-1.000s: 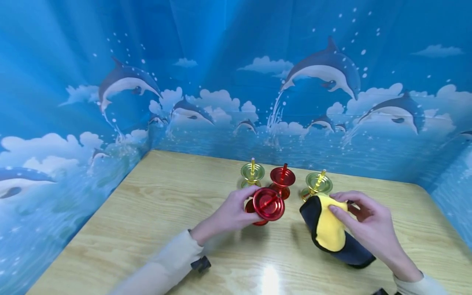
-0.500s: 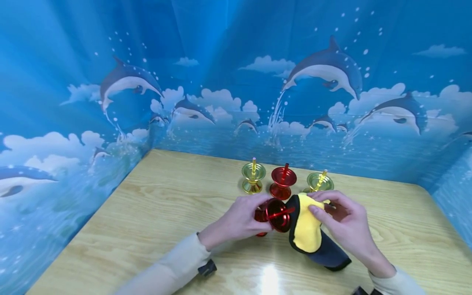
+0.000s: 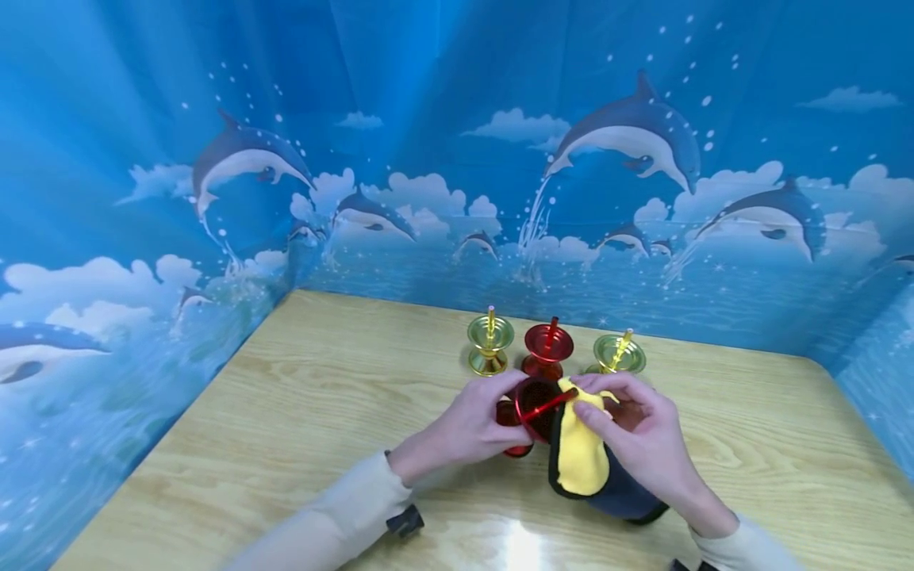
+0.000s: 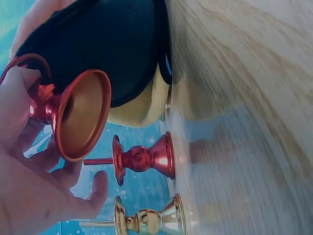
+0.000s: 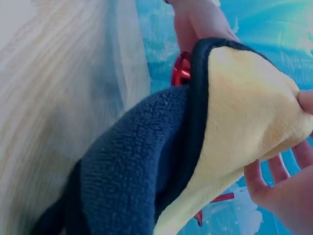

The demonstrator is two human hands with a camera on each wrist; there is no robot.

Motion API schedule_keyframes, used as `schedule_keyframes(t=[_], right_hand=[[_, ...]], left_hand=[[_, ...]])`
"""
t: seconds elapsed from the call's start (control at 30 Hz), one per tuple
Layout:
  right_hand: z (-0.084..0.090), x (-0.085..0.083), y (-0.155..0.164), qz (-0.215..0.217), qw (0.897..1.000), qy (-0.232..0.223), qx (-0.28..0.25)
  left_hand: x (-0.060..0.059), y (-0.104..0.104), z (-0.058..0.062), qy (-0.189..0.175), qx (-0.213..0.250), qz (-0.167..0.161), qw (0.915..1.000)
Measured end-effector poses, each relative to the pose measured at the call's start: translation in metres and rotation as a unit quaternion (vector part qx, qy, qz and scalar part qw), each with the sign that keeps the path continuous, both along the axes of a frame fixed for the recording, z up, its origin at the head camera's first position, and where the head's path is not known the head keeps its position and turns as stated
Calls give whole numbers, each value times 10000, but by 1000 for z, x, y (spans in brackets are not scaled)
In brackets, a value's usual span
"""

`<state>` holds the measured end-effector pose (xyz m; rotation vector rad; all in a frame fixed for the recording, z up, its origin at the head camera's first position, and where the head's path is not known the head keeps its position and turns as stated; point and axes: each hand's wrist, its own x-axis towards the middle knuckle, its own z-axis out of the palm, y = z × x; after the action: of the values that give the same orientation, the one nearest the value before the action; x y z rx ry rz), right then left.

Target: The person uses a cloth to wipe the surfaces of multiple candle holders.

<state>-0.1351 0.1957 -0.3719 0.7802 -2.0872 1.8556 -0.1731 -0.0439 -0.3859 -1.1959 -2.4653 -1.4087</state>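
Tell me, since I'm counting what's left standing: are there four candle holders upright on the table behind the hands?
No: only three stand there, a gold candle holder, a red candle holder and a second gold one.

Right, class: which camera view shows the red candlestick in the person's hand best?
The left wrist view: the held red candlestick shows its base and stem in the left hand. The head view has it small; the right wrist view shows only a sliver behind the cloth.
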Motion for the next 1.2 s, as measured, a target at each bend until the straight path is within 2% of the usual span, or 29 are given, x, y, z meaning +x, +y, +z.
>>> schedule_keyframes(t=[0.13,0.23,0.37,0.5,0.6,0.67,0.73,0.83,0.93,1.07,1.2], right_hand=[[-2,1,-6,-140,9993,-89,329],[-3,0,-5,175,9994,8,300],[-2,-2,1,397,9989,27,243],[5,-2,10,198,9996,-209,10],[10,-3,17,235,9993,-185,-235],[13,-3,19,272,9996,-71,-17],[14,-3,19,260,9984,86,491],[14,-2,12,122,9882,575,1412],[14,-3,5,-114,9741,1140,1948],[9,-6,-2,-264,9611,1631,2212],[3,-8,-6,-380,9518,1953,2336]], left_hand=[[1,1,0,41,-190,103,9998],[1,0,1,-70,-309,190,9993],[0,-3,0,-12,-422,223,9989],[-1,-6,-2,244,-599,338,9973],[-2,-9,-3,467,-865,494,9939],[-2,-10,-3,688,-1069,531,9905],[-1,-9,-1,875,-1275,551,9864],[3,-7,2,1094,-1645,710,9777],[7,-6,6,1268,-2019,996,9660],[10,-5,9,1545,-2227,1246,9545],[10,-5,10,1702,-2235,1300,9509]])
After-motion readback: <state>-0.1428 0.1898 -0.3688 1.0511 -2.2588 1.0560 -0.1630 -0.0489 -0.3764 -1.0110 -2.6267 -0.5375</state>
